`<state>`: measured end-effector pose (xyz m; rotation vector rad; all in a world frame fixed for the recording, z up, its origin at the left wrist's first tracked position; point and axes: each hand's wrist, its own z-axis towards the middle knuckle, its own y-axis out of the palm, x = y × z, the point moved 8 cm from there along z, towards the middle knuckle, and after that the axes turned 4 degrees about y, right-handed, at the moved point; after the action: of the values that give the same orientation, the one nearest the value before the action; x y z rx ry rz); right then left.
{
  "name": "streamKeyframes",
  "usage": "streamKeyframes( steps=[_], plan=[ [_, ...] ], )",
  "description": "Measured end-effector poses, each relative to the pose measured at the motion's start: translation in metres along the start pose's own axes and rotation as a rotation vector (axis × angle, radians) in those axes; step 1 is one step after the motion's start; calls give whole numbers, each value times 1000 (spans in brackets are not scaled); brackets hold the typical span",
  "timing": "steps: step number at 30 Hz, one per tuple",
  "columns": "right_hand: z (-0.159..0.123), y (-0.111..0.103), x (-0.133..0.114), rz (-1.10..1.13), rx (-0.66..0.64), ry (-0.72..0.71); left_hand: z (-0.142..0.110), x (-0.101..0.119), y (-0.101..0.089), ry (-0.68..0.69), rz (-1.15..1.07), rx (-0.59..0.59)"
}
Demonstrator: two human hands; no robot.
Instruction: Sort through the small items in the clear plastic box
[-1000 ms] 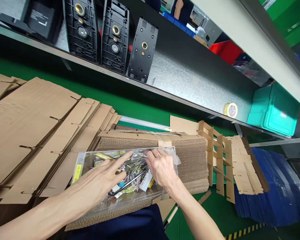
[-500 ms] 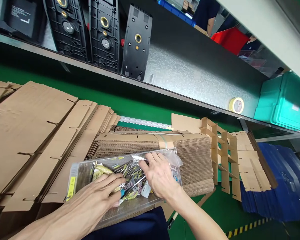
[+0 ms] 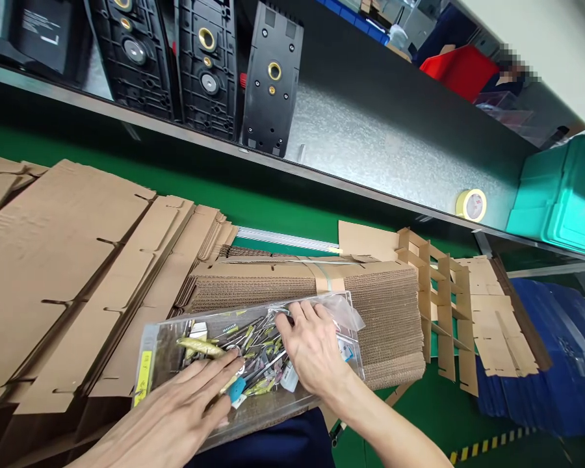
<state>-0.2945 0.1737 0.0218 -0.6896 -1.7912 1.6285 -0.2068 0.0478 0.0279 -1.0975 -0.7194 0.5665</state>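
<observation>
A clear plastic bin (image 3: pixel 164 351) with a yellow label (image 3: pixel 143 377) holds a jumble of thin metal bits and small tools. My left hand (image 3: pixel 188 406) lies over its near side with fingers stretched across the pile, beside a blue piece (image 3: pixel 236 389) and a long yellowish-gold object (image 3: pixel 201 346). Toward the bin's right end, my right hand (image 3: pixel 316 351) reaches in with bent, parted fingers touching the contents; some fingertips are hidden. Nearby are a small white container (image 3: pixel 289 377) and a clear plastic bag (image 3: pixel 344 311).
Bundled cardboard (image 3: pixel 380 312) lies beneath the bin, with flat cardboard sheets (image 3: pixel 68 260) at left. Cardboard dividers (image 3: pixel 441 312) stand at right. A shelf above holds black plastic parts (image 3: pixel 273 84), a tape roll (image 3: pixel 470 205) and a green box (image 3: pixel 556 195).
The view has shifted slightly. My left hand has drawn back a little toward the near side, uncovering more of the yellowish-gold object and the blue piece. My right hand stays in the pile.
</observation>
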Motion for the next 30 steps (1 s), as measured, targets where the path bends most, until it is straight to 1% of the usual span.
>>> streamKeyframes(
  steps=[3, 7, 10, 14, 17, 21, 23, 25, 27, 29, 30],
  plan=[
    [3, 0, -3, -27, 4, -12, -4, 0, 1, -17, 34, 17],
    [7, -1, -5, -43, 43, -38, -15, 1, 12, -7, 21, -50],
    [8, 0, -6, -48, 83, -48, -24, 3, 17, -10, -14, -16],
    [9, 1, -15, -32, 143, -79, -32, 6, 16, -12, -2, 58],
    [13, 3, -21, -18, 167, -63, -31, 7, 13, -3, 40, 50],
    [19, 3, -18, 36, 200, 1, -29, 6, 10, 5, 53, 29],
    [20, 2, -15, 70, 169, -23, -32, 4, 14, 6, 44, -4],
    [16, 1, -11, 130, 102, -60, -35, 3, 19, -3, 33, -39],
    [4, -5, -7, 201, 81, -87, -38, 2, 25, -10, 26, -82],
    [-13, -15, -3, 228, 148, -94, -37, 1, 26, -8, 22, -88],
    [-21, -20, 0, 213, 194, -67, -35, 1, 25, -6, 21, -78]
  ],
)
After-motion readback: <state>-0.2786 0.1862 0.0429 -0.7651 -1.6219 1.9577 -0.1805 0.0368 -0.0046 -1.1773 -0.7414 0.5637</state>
